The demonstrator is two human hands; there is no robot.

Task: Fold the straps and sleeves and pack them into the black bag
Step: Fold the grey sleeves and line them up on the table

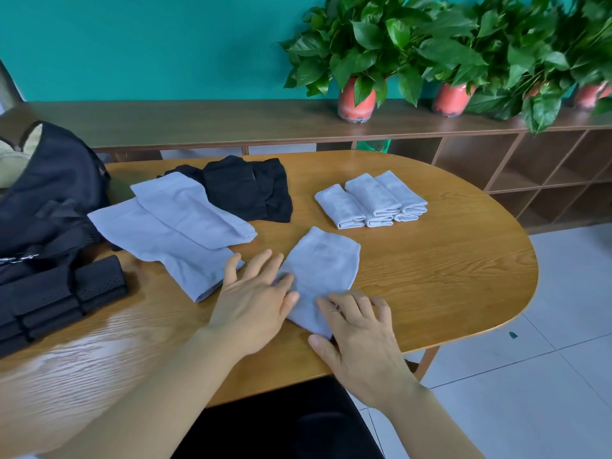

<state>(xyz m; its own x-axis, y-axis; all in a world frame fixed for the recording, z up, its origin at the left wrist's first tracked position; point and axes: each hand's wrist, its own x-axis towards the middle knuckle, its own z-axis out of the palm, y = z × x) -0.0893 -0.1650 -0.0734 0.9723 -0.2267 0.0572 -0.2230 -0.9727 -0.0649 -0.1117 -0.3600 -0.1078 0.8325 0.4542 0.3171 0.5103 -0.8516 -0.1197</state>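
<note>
The grey sleeve (pixel 323 270) in hand lies slantwise on the tabletop (pixel 437 279), near its front edge. The left hand (pixel 255 303) lies flat with its fingers (pixel 260 265) spread and straight on the sleeve's left edge. The right hand (pixel 364 336) bends its fingers (pixel 331 304) onto the near end; I cannot tell whether they pinch the cloth or merely press it. The fabric looks thin and slippery, so a fold made on this slant would likely come out crooked and spring open, unlike the tidy folded grey sleeves (pixel 371 200) beyond. The left hand's outer fingers also touch the unfolded grey sleeves (pixel 172 226), so a sweep could drag them askew. The black bag (pixel 46 193) stands well apart at the left, so loose folds may unravel in the carry.
</note>
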